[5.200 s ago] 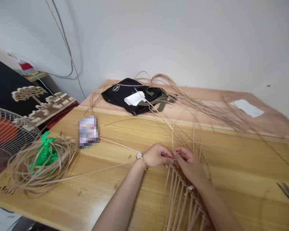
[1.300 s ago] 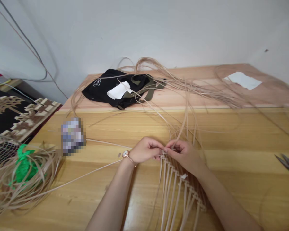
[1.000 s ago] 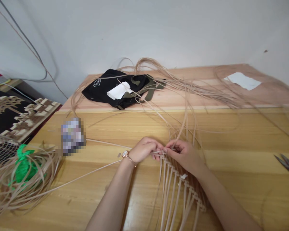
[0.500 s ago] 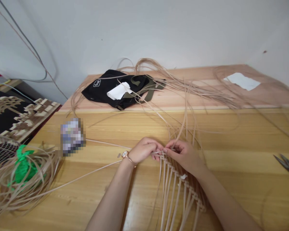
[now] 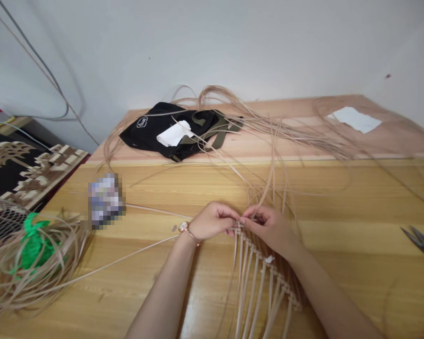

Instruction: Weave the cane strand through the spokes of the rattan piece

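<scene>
A woven strip of pale rattan (image 5: 256, 253) runs diagonally over the table, with long loose strands hanging from both sides. At its upper end, my left hand (image 5: 215, 220) pinches the cane between thumb and fingers; a watch circles that wrist. Close against it, my right hand (image 5: 266, 225) is closed on the same end, thumb and forefinger meeting on the strands. The fingertips of both hands nearly touch, and they hide the crossing they hold. A small white scrap (image 5: 269, 259) is caught midway along the weave.
A coil of cane (image 5: 7, 292) with a green tie (image 5: 38, 249) lies at left. Scissors (image 5: 422, 242) rest at far right. Behind are a black bag (image 5: 148, 134), white paper (image 5: 355, 118) and a bundle of long strands (image 5: 297, 132). A blurred-out item (image 5: 106, 200) sits left of centre.
My left thumb has come forward and down onto the cane beside the right fingertips. My right hand and the woven strip have hardly moved.
</scene>
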`<move>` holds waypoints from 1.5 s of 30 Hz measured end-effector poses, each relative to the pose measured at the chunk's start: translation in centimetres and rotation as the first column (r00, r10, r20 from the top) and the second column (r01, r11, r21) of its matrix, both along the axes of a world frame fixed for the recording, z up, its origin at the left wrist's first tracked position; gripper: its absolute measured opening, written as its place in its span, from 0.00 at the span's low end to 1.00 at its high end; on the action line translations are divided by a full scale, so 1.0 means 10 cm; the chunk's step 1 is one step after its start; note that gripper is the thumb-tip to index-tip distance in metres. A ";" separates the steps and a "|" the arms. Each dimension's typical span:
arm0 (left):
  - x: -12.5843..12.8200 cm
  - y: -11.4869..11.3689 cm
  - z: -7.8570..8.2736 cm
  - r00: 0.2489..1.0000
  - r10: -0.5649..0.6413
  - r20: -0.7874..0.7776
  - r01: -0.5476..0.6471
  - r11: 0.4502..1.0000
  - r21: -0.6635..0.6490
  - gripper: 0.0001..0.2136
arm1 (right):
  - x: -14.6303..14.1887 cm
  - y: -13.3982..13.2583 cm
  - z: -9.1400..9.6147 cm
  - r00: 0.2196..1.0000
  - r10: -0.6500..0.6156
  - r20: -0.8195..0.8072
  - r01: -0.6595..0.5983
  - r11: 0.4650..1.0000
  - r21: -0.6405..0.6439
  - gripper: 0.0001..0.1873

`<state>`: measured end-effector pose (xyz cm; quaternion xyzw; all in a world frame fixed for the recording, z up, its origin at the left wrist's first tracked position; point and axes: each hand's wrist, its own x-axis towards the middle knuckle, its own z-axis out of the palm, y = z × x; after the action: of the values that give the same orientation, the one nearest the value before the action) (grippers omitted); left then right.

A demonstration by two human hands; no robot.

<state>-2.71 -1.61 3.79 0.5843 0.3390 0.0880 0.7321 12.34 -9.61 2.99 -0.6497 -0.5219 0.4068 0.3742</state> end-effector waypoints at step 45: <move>0.01 0.01 -0.01 1.000 0.009 -0.006 -0.009 1.000 0.002 0.09 | 0.01 0.00 0.04 0.999 0.006 0.032 -0.005 1.000 -0.023 0.08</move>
<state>-2.64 -1.51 3.73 0.5837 0.3436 0.0901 0.7302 12.40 -9.61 3.35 -0.6590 -0.5251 0.4032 0.3570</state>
